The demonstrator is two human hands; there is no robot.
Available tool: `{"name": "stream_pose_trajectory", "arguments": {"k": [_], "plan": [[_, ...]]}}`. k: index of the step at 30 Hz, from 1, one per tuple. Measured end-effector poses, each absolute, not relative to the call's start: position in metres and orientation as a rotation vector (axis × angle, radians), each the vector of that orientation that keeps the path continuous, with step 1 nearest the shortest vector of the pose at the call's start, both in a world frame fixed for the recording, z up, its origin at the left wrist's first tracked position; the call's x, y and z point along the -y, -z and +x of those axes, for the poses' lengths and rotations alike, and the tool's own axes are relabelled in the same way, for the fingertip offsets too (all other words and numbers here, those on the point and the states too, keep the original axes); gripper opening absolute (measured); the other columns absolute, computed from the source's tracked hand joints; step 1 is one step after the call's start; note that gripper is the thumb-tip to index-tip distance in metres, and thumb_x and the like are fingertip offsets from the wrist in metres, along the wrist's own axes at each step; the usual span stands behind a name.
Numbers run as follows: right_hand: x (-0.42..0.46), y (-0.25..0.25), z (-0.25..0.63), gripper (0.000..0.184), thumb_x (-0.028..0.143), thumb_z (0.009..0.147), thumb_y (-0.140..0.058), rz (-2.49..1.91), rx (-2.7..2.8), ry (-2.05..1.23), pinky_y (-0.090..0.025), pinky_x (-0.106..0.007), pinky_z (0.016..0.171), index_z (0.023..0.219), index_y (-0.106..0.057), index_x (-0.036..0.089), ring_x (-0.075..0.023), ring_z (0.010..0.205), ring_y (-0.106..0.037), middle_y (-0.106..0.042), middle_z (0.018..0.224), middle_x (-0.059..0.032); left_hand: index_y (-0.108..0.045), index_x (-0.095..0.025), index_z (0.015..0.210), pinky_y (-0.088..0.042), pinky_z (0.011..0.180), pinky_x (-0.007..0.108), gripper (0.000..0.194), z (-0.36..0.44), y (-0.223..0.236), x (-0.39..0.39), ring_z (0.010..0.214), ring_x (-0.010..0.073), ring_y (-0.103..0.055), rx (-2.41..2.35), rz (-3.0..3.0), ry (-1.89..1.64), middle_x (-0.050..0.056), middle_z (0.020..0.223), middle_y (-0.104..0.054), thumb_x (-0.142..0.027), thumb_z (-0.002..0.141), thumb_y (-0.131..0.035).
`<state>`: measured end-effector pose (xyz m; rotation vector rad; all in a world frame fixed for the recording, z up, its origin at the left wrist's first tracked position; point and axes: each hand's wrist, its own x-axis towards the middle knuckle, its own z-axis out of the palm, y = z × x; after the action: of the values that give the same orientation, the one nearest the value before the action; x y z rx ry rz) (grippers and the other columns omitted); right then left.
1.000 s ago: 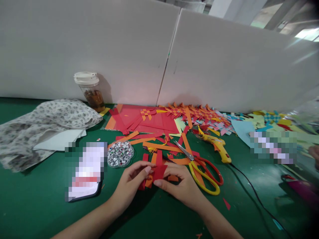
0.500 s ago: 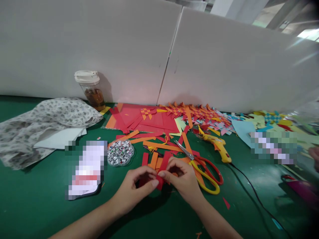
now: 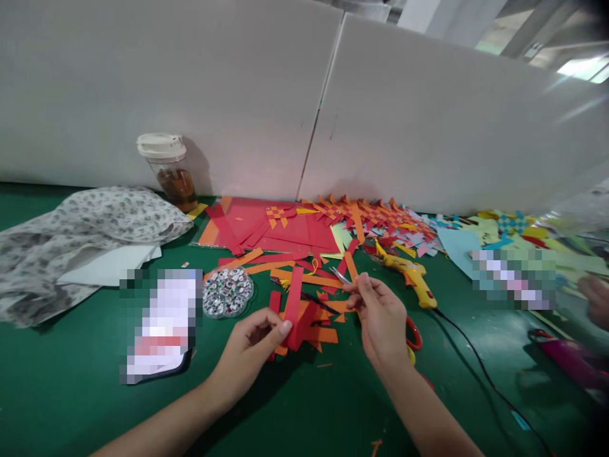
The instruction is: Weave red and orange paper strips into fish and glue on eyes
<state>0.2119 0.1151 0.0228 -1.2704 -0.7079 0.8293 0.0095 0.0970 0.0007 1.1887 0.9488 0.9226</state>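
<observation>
Red paper strip (image 3: 294, 298) pinched between thumb and fingers of the person's left hand (image 3: 250, 343), near centre of the green table (image 3: 295, 412), another red piece slanting at its right side and orange strips (image 3: 326, 334) under and around it. Hands are apart: right hand (image 3: 385, 324) sits to the right, fingers curled over the scissors (image 3: 415, 333), blades pointing far-left, handles partly hidden, cannot tell if it grips them. Clear case of googly eyes (image 3: 228, 292) and pixelated phone (image 3: 164, 324) to the left, yellow glue gun (image 3: 409, 276) farther right, red sheets (image 3: 297, 238) on the far side by the white partition (image 3: 214, 95)
</observation>
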Motion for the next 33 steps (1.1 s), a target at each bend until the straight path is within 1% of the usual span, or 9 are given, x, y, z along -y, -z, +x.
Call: {"name": "stream_pose_trajectory", "arguments": {"k": [4, 7, 11, 13, 16, 19, 24, 28, 33], "plan": [[-0.114, -0.016, 0.210, 0.026, 0.036, 0.075, -0.063, -1.294, 0.799, -0.826, -0.050, -0.027, 0.060, 0.093, -0.061, 0.017, -0.0108, 0.057, -0.057, -0.066, 0.076, -0.0033, -0.053, -0.016, 0.066, -0.031, 0.052, 0.020, 0.026, 0.011, -0.001, -0.098, 0.055, 0.0087, -0.041, -0.964, 1.166, -0.946, -0.003, 0.060, -0.049, -0.038, 0.080, -0.056], [-0.115, -0.010, 0.211, 0.037, 0.027, 0.074, -0.063, -1.250, 0.870, -0.778, -0.050, -0.036, 0.079, 0.109, -0.054, 0.019, -0.0183, 0.086, -0.063, -0.065, 0.099, -0.0081, -0.052, -0.016, 0.065, -0.032, 0.053, 0.020, 0.026, 0.011, -0.002, -0.098, 0.056, 0.0089, -0.041, -0.973, 1.164, -0.962, -0.003, 0.059, -0.048, -0.038, 0.079, -0.057], [-0.115, -0.007, 0.210, 0.063, 0.017, 0.072, -0.061, -1.175, 0.977, -0.694, -0.038, -0.036, 0.098, 0.129, -0.037, 0.030, -0.0195, 0.128, -0.034, -0.033, 0.141, -0.0057, -0.052, -0.016, 0.064, -0.032, 0.052, 0.021, 0.026, 0.011, -0.002, -0.099, 0.056, 0.0094, -0.040, -0.990, 1.170, -0.969, -0.003, 0.059, -0.046, -0.038, 0.078, -0.057], [-0.112, -0.009, 0.208, 0.065, 0.020, 0.073, -0.063, -1.149, 0.980, -0.693, -0.043, -0.034, 0.094, 0.130, -0.035, 0.033, -0.0195, 0.124, -0.040, -0.029, 0.144, -0.0041, -0.052, -0.017, 0.064, -0.031, 0.052, 0.021, 0.026, 0.011, -0.002, -0.098, 0.055, 0.0093, -0.040, -1.000, 1.171, -0.972, -0.003, 0.058, -0.046, -0.038, 0.078, -0.057], [-0.108, -0.014, 0.205, 0.056, 0.032, 0.075, -0.064, -1.251, 0.961, -0.780, -0.053, -0.027, 0.058, 0.126, -0.042, 0.027, -0.0145, 0.068, -0.066, -0.064, 0.107, -0.0066, -0.052, -0.017, 0.064, -0.031, 0.051, 0.021, 0.026, 0.011, -0.002, -0.097, 0.054, 0.0091, -0.040, -1.001, 1.173, -0.978, -0.003, 0.057, -0.046, -0.039, 0.077, -0.058], [-0.104, -0.018, 0.201, 0.039, 0.042, 0.078, -0.059, -1.403, 0.964, -0.833, -0.034, -0.018, 0.030, 0.108, -0.056, 0.018, -0.0056, 0.028, -0.040, -0.062, 0.054, 0.0028, -0.053, -0.017, 0.064, -0.033, 0.051, 0.021, 0.026, 0.012, -0.002, -0.097, 0.054, 0.0093, -0.042, -1.002, 1.165, -0.996, -0.003, 0.058, -0.048, -0.038, 0.077, -0.058], [-0.103, -0.019, 0.193, 0.042, 0.039, 0.077, -0.060, -1.361, 1.067, -0.881, -0.049, -0.023, 0.048, 0.114, -0.050, 0.023, -0.0081, 0.046, -0.055, -0.068, 0.088, -0.0035, -0.054, -0.017, 0.067, -0.036, 0.051, 0.020, 0.022, 0.011, -0.003, -0.100, 0.055, 0.0092, -0.044, -1.038, 1.118, -1.088, -0.003, 0.059, -0.048, -0.036, 0.076, -0.060], [-0.100, -0.016, 0.187, 0.035, 0.041, 0.081, -0.055, -1.342, 1.214, -1.047, -0.051, -0.026, 0.059, 0.108, -0.053, 0.020, -0.0133, 0.059, -0.063, -0.066, 0.074, -0.0019, -0.055, -0.018, 0.066, -0.038, 0.052, 0.020, 0.019, 0.010, -0.003, -0.100, 0.056, 0.0093, -0.046, -1.012, 1.145, -1.057, -0.003, 0.060, -0.052, -0.033, 0.075, -0.062], [-0.095, -0.008, 0.184, 0.052, 0.045, 0.077, -0.059, -1.193, 1.292, -1.111, -0.049, -0.027, 0.060, 0.121, -0.042, 0.023, -0.0157, 0.067, -0.062, -0.064, 0.078, -0.0019, -0.056, -0.017, 0.069, -0.040, 0.055, 0.023, 0.017, 0.012, 0.002, -0.098, 0.059, 0.0114, -0.052, -0.955, 1.208, -0.916, -0.001, 0.063, -0.058, -0.030, 0.071, -0.067]]}}
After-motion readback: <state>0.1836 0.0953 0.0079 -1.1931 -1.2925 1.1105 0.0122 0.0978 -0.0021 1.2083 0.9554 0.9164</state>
